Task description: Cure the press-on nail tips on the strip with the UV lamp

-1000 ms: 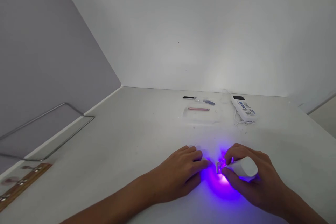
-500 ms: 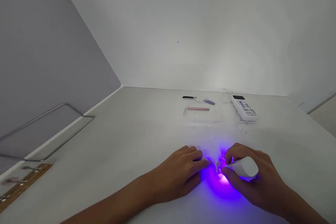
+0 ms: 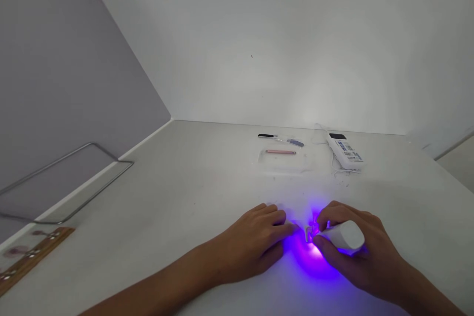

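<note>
My right hand is closed around a white handheld UV lamp, its wide end tilted up toward me. Violet light spreads from the lamp's low end over the white tabletop. At that lit end is a small pale piece, too washed out by the glow to name. My left hand rests on the tabletop just left of the light, its fingers curled and the index finger stretched toward the pale piece. Whatever those fingertips press or pinch is hidden in the glare.
Behind my hands a pink pen-like stick lies on a clear tray. Beyond it are a black-handled tool and a grey-tipped one. A white labelled device with a cable stands at right. A metal wire frame and wooden strip are left.
My hands and the lamp hold almost the same place, with the violet light still on. The background has shifted very slightly upward in view.
</note>
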Demonstrator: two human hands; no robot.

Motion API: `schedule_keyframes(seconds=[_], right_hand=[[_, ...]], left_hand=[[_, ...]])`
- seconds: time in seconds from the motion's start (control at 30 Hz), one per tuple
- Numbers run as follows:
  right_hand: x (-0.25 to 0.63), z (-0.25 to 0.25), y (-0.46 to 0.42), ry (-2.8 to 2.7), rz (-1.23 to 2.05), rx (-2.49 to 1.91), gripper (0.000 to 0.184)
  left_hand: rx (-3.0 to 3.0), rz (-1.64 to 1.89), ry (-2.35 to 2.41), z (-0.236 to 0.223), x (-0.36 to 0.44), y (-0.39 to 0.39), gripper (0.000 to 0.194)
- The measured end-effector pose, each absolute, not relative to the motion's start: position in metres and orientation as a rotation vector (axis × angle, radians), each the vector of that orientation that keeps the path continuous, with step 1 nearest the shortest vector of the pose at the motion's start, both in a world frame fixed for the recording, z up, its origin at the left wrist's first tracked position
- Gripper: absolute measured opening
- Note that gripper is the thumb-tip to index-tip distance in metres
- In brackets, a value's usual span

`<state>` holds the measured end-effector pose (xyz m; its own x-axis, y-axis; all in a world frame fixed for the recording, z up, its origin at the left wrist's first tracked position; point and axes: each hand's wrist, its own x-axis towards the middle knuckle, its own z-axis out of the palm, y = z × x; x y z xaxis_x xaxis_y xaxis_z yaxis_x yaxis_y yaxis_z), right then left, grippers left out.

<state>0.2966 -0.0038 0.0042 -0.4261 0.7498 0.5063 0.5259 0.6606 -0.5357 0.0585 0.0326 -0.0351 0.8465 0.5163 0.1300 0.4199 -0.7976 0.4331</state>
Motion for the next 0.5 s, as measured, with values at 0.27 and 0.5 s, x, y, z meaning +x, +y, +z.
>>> schedule_keyframes(seconds=[0.27,0.5], right_hand=[[0.2982,0.0043,-0.0042,-2.151,0.364,-0.976,0.011],[0.2972,0.0045,-0.0032,-2.166,0.355,-0.989,0.011]], left_hand=[[2.632,0.335,0.696,-0.0348,0.0601,0.0339,0.036],[2.645,0.341,0.691,-0.0333,0.0607,0.0332,0.037]])
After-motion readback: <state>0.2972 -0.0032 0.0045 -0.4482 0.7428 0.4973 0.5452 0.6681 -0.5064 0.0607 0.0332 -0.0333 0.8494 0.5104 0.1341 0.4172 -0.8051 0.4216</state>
